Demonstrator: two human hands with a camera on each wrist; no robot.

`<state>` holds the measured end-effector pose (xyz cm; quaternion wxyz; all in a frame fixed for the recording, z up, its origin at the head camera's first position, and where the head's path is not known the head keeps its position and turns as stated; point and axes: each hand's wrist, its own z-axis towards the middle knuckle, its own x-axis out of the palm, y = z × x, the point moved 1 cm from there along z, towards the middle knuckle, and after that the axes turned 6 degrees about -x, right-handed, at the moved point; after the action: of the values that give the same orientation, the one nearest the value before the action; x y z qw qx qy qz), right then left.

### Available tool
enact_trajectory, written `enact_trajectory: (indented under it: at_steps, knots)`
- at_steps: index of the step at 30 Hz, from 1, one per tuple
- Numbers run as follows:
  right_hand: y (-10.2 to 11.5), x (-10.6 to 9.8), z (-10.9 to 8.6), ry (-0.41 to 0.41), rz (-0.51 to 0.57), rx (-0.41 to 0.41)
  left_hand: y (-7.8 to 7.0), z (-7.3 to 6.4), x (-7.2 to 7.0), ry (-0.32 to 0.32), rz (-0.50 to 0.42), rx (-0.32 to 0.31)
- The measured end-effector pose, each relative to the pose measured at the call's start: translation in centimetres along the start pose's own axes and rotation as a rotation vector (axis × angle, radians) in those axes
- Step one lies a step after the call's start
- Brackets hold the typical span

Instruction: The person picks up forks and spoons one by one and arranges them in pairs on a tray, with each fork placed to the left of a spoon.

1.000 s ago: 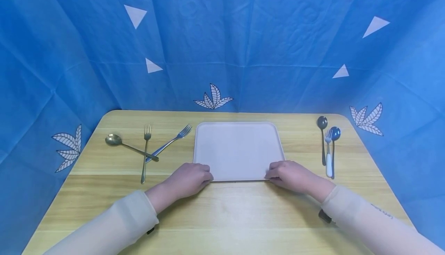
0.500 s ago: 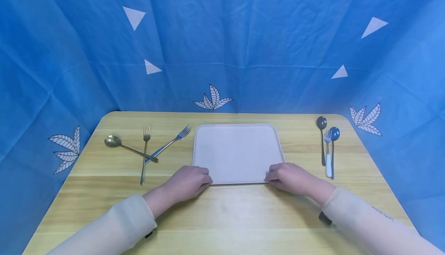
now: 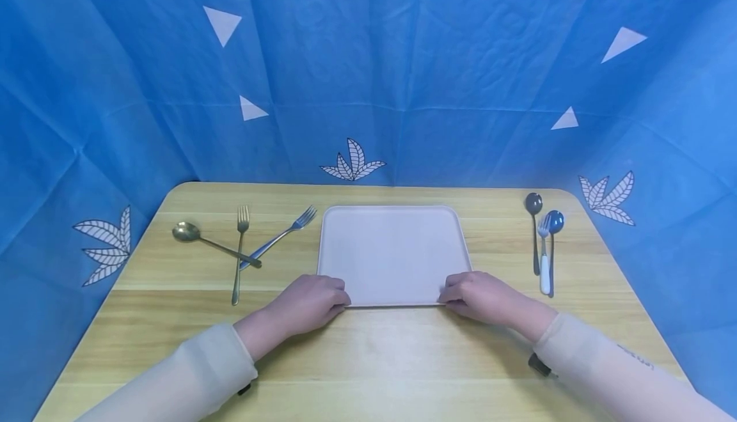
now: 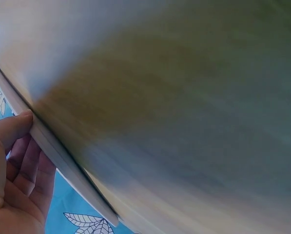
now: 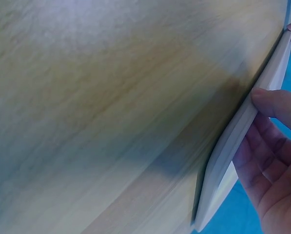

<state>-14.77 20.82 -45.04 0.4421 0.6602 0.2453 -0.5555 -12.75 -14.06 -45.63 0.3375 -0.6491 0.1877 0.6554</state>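
Observation:
A pale rectangular tray [image 3: 394, 252] lies on the wooden table, its long side facing the person. At its near left corner the left hand [image 3: 313, 304] pinches the rim; in the left wrist view the thumb [image 4: 19, 124] presses the outer side while the fingers [image 4: 30, 170] reach over onto the inner side. The right hand [image 3: 478, 295] grips the near right corner the same way, with its thumb [image 5: 274, 103] against the outside of the tray wall [image 5: 228, 141] in the right wrist view.
Left of the tray, a long-handled spoon [image 3: 187, 232] crosses a bronze-toned fork [image 3: 242, 220] and a silver fork [image 3: 304, 218]. To the right lie a dark spoon [image 3: 533, 203], a white-handled fork [image 3: 544, 275] and another spoon [image 3: 555, 220]. A blue curtain [image 3: 368, 77] surrounds the table [image 3: 374, 364].
The tray has shifted slightly toward the person, with both hands still holding its near corners. The cutlery on either side has stayed in place.

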Motion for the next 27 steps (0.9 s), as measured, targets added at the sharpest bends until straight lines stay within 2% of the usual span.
enact_trajectory:
  at_steps: [27]
  knots:
    - [-0.05,0.18,-0.14,-0.016,-0.010,-0.010,0.04,-0.07,0.11,0.022,-0.007,-0.011]
